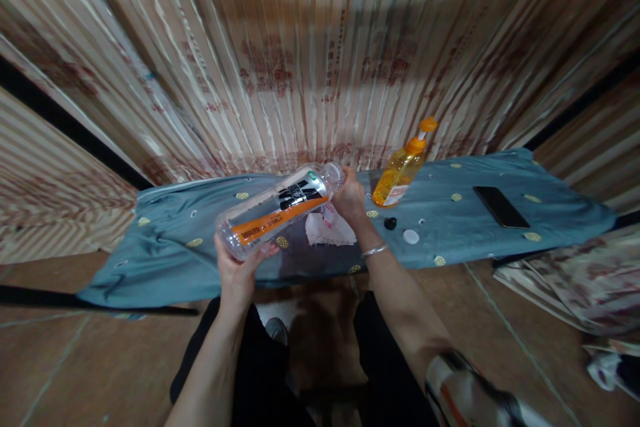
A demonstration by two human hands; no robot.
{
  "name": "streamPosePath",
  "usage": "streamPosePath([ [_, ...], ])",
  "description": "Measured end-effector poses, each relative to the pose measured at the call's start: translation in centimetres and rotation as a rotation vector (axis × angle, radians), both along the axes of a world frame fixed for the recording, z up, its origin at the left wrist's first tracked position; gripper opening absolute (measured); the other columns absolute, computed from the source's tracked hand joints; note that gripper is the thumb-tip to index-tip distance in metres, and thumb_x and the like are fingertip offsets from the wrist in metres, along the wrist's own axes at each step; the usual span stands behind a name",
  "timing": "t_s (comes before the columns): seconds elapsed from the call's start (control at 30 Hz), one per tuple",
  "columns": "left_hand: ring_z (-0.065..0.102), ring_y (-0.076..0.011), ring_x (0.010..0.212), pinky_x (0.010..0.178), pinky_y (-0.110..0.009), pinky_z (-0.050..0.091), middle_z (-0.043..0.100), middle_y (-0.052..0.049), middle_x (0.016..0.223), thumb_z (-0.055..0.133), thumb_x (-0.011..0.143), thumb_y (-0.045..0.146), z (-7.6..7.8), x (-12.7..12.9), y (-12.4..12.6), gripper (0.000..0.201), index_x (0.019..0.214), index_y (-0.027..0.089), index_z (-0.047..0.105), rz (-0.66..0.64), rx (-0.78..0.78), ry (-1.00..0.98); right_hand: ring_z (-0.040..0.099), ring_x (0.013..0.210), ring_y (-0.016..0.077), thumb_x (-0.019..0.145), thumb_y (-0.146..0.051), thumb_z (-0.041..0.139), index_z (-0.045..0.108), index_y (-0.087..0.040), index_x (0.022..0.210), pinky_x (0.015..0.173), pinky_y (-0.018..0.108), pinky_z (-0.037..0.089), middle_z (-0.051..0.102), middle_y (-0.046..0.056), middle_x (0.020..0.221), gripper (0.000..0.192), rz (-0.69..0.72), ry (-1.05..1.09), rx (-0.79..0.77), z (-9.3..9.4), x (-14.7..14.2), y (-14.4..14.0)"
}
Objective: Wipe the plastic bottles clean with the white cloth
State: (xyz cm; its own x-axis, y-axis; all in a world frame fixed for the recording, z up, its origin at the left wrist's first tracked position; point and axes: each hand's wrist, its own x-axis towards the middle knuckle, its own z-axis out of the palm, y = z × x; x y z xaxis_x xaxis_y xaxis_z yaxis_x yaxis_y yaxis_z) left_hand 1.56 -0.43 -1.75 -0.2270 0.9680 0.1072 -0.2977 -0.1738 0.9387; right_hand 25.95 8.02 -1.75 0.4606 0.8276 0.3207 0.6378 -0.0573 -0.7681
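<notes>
I hold a clear plastic bottle (pixel 280 209) with a black, grey and orange label on its side above a low surface covered with a blue-grey cloth (pixel 175 247). My left hand (pixel 239 268) cups the bottle's base. My right hand (pixel 350 199) grips its neck end; a thin bangle sits on that wrist. Under the bottle a crumpled white cloth (pixel 327 230) lies on the blue-grey cloth. A small black cap (pixel 391 223) and a white cap (pixel 411 236) lie just right of my right wrist.
An orange pump bottle (pixel 403 170) stands behind my right hand. A dark phone (pixel 501 207) lies flat further right. Pleated patterned curtains hang behind. Brown tiled floor is below, with patterned fabric (pixel 565 280) at the right edge.
</notes>
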Motion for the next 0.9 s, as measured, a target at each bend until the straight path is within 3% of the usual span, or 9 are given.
streamPosePath([
  [0.23,0.074,-0.0218,0.078,0.053,-0.030,0.063,0.067,-0.011,0.123,0.101,0.050,0.035,-0.5,-0.3,0.0,0.098,0.133,0.025,0.050,0.030,0.042,0.112,0.079,0.106,0.0356,0.089,-0.040,0.076,0.055,-0.012,0.137,0.093,0.046,0.062,0.081,0.018,0.109,0.059,0.001,-0.027,-0.030,-0.1,0.0,0.2],
  [0.6,0.063,-0.0127,0.063,0.045,-0.024,0.056,0.064,-0.003,0.107,0.102,0.049,0.031,0.5,0.0,-0.4,0.093,0.127,0.024,0.051,0.035,0.085,0.115,0.078,0.101,0.0394,0.089,-0.049,0.073,0.057,-0.012,0.136,0.091,0.053,0.063,0.080,0.021,0.104,0.062,0.063,-0.005,0.060,-1.3,0.8,0.7],
  [0.9,0.064,-0.0133,0.066,0.045,-0.024,0.058,0.062,-0.003,0.110,0.099,0.048,0.026,0.8,0.1,-0.6,0.095,0.129,0.027,0.047,0.038,0.067,0.117,0.074,0.121,0.0372,0.086,-0.039,0.075,0.057,-0.012,0.138,0.106,0.054,0.059,0.075,0.024,0.131,0.061,0.081,-0.004,0.099,-0.9,0.9,0.2],
])
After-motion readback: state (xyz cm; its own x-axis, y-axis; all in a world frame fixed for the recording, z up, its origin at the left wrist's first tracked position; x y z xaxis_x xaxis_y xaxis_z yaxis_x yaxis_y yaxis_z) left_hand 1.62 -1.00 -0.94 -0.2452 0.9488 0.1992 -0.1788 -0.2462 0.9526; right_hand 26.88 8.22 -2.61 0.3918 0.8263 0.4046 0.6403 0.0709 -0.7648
